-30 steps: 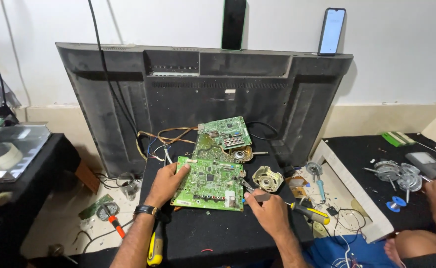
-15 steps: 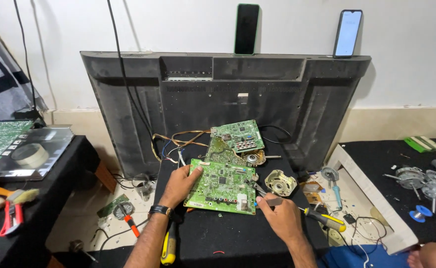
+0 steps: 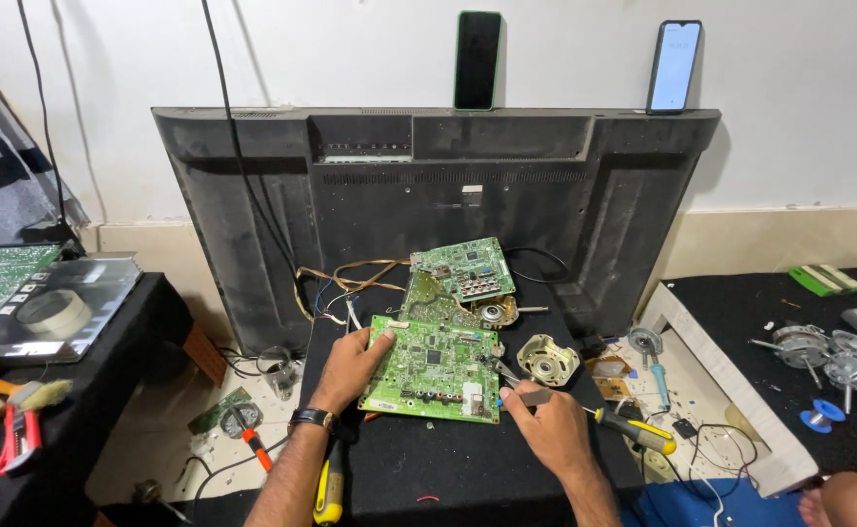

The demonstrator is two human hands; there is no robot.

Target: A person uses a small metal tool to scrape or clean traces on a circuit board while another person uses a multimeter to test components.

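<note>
Left side: I see a low black side table point(image 3: 145, 303) carrying a roll of tape point(image 3: 53, 314), with red-handled pliers point(image 3: 20, 436) near its front edge.
Left hand: my left hand point(image 3: 350, 366) grips the left edge of the green circuit board point(image 3: 435, 368), fingers curled over its rim.
Circuit board: it lies flat on the black tabletop point(image 3: 448, 468), near the middle, just in front of a second green board point(image 3: 462, 268).
Right hand: my right hand point(image 3: 543, 425) is clenched around a thin metal tool point(image 3: 506, 376) whose tip touches the board's right edge.
Right: a yellow-handled screwdriver point(image 3: 633, 429) lies just beside that hand.
Far: a black television back panel point(image 3: 428, 195) stands upright.
</note>
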